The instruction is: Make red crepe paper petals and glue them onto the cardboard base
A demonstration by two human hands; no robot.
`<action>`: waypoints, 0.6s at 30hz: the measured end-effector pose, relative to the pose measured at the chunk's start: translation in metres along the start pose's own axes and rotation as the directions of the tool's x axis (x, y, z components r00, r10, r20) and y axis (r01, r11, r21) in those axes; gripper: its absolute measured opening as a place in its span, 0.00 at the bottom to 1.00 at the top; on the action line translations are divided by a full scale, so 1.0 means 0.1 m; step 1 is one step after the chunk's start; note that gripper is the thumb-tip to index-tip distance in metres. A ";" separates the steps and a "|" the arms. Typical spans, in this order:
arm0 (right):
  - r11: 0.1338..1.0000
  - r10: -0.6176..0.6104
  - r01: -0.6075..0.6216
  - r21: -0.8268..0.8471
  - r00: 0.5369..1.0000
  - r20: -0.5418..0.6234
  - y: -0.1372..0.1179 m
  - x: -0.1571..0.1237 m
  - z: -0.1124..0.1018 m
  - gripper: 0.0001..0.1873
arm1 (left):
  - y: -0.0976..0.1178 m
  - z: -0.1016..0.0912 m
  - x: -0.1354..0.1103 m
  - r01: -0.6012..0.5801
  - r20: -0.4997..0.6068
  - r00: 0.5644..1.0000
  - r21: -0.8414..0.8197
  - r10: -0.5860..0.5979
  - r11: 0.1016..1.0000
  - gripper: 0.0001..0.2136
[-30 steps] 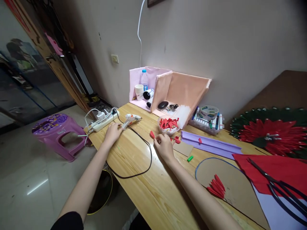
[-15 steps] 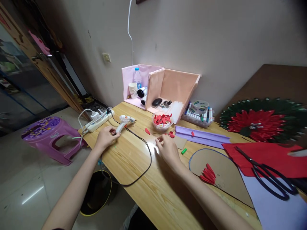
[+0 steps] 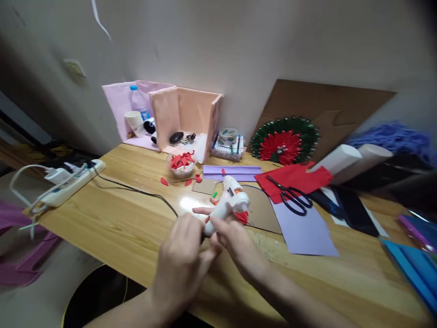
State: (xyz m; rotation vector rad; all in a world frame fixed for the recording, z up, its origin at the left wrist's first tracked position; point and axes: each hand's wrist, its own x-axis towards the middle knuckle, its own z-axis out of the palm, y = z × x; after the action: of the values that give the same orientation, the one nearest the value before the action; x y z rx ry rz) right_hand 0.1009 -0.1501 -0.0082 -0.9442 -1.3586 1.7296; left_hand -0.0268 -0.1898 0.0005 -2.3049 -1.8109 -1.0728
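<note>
Both hands meet low in the middle of the head view, over the wooden table [image 3: 112,223]. My left hand [image 3: 182,262] is closed round the handle of the white glue gun [image 3: 228,202], whose nozzle points up and away to the right. My right hand [image 3: 235,243] is closed against the gun's body from the right; what its fingers pinch is hidden. The gun's black cord [image 3: 136,191] runs left to a white power strip [image 3: 70,184]. Red paper petals [image 3: 243,217] lie just past the gun on a cardboard cutout [image 3: 261,212].
A clear bowl of red petals [image 3: 180,164] stands behind, with a pink cloth-covered box [image 3: 184,116], a marker tray [image 3: 228,148] and a red-and-green paper rosette [image 3: 285,143]. Black scissors [image 3: 290,198] lie on red paper; purple sheet [image 3: 302,230] beside them. A black bin [image 3: 99,298] sits below the table edge.
My left hand has picked the glue gun up from the table's left part and brought it to the middle. My right hand has joined it. The view has swung right.
</note>
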 end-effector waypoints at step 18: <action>0.903 0.215 -0.288 -0.319 0.945 -0.247 0.49 -0.67 -1.72 0.17 | -0.39 1.41 0.46 -0.008 0.473 0.860 -0.359 0.190 0.933 0.17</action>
State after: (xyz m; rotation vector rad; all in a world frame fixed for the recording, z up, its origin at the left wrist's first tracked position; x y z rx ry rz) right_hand 0.2785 -0.1418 -0.0786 -1.5180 -1.4847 1.5404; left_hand 0.0136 -0.0793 -0.0985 -3.0990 -1.7135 -0.8895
